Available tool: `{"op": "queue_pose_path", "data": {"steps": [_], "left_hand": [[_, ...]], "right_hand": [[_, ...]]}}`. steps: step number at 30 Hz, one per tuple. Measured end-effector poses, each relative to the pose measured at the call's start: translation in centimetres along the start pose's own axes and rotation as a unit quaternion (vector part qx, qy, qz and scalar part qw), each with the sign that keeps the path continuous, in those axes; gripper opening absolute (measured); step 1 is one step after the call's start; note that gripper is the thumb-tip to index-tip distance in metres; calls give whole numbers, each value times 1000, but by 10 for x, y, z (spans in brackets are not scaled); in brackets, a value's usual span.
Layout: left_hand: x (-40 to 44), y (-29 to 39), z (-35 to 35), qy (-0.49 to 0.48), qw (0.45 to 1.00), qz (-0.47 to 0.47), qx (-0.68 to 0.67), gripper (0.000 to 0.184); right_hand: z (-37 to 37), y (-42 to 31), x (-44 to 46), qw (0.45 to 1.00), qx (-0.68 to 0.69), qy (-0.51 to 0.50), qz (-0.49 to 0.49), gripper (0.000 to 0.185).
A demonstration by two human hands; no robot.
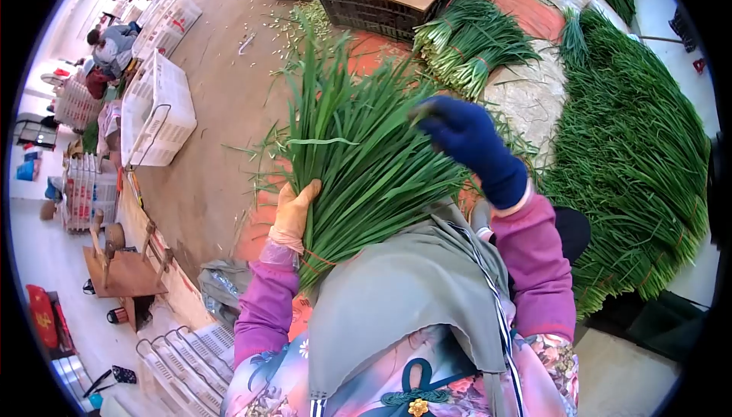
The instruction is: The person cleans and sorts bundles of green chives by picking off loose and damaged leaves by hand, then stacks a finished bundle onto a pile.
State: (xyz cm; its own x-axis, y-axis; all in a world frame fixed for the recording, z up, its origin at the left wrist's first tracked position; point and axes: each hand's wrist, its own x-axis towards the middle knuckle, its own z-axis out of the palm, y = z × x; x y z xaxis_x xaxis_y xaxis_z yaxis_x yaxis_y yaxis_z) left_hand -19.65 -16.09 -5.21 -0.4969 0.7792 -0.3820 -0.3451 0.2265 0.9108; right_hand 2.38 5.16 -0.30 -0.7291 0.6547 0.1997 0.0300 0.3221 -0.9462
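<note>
A large bunch of green chives [366,150] lies across my lap, its leaves fanned out and pointing away from me. A red band circles it near the lower end. My left hand [293,211], in an orange glove, is closed around the left side of the bunch, thumb on top. Over the bunch's right side, my right hand [461,133] is raised in a dark blue glove. Its fingers are curled together and somewhat blurred; a small yellowish bit shows at their tips, too unclear to name.
Tied chive bundles [473,43] lie ahead on an orange sheet, beside a dark crate [374,13] topped with cardboard. A big chive heap [625,165] fills the right. White crates [160,108] and a wooden stool [122,268] stand left, with a person [114,47] beyond.
</note>
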Motion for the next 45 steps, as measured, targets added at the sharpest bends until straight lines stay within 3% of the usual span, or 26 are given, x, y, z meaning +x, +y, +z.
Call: {"op": "queue_pose_path", "data": {"steps": [2, 8, 10, 11, 12, 14, 18, 20, 22, 23, 25, 26, 28, 29, 32, 33, 34, 35, 36, 37, 38, 40, 41, 43, 44, 45], "left_hand": [[2, -8, 1, 15, 999, -3, -35, 28], [-2, -12, 10, -2, 998, 67, 21, 27], [-3, -9, 11, -8, 997, 71, 10, 27], [-3, -8, 11, -12, 997, 73, 0, 26], [-3, -8, 10, -10, 997, 74, -4, 26], [-5, -8, 9, -14, 998, 66, -11, 25], [-7, -5, 14, -6, 998, 58, -36, 24], [-8, -3, 16, -23, 998, 57, -21, 25], [-8, -2, 17, -24, 999, 47, 9, 26], [-9, -4, 18, -22, 998, 57, 23, 26], [-9, -8, 20, -17, 995, 86, 49, 25], [-9, -8, 22, -18, 995, 90, 45, 25], [-12, -6, 24, -20, 994, 80, 64, 24], [-12, -12, 24, -7, 991, 109, 70, 23], [-11, -17, 19, 19, 974, 121, 189, 23], [-13, -17, 21, 26, 975, 122, 186, 24], [-15, -13, 23, 25, 975, 123, 183, 24], [-17, -8, 25, 27, 973, 117, 196, 24], [-18, -7, 26, 31, 971, 111, 208, 24], [-14, -16, 21, 29, 970, 118, 209, 25], [-14, -18, 22, 31, 972, 117, 203, 25], [-14, -18, 23, 20, 979, 128, 159, 26], [-15, -15, 25, 32, 974, 132, 183, 24], [-19, -8, 28, 42, 968, 138, 206, 24], [-20, -8, 30, 54, 961, 140, 232, 23], [-18, -9, 30, 54, 962, 139, 227, 23]], "right_hand": [[26, -22, 4, 966, -201, 6, -162, 29], [92, -5, 24, 884, -418, -82, -193, 29], [86, 1, 30, 901, -360, -50, -235, 20], [79, 1, 33, 986, -109, -36, -121, 19], [70, 0, 35, 988, 151, -20, 6, 20], [38, -10, 42, 969, 232, 54, 63, 25], [7, -10, 52, 965, 228, 129, 18, 23], [7, -13, 59, 984, 66, 154, -56, 21], [9, -22, 63, 985, 24, 145, -86, 33], [10, -29, 66, 978, -97, 140, -123, 38], [9, -32, 75, 925, -305, 120, -194, 55], [10, -34, 78, 923, -309, 121, -196, 55], [14, -40, 86, 848, -479, 57, -218, 61], [17, -36, 90, 814, -539, 51, -210, 56], [11, -14, 103, 788, -555, 40, -263, 40], [7, -6, 107, 782, -560, 12, -274, 24], [3, -9, 106, 779, -563, 11, -275, 24], [-3, -13, 104, 914, -352, -18, -203, 20], [-10, -17, 102, 985, -118, -47, -116, 19], [-18, -39, 97, 991, 133, -15, 30, 22], [-36, -33, 102, 987, 161, 8, -24, 23], [-54, -28, 105, 979, 165, 120, 9, 20], [-54, -25, 105, 979, 162, 120, 7, 20], [-50, -17, 101, 987, 6, 140, -80, 21], [-50, -18, 99, 987, 2, 138, -80, 21], [-49, -19, 96, 974, -123, 132, -138, 21]]}}
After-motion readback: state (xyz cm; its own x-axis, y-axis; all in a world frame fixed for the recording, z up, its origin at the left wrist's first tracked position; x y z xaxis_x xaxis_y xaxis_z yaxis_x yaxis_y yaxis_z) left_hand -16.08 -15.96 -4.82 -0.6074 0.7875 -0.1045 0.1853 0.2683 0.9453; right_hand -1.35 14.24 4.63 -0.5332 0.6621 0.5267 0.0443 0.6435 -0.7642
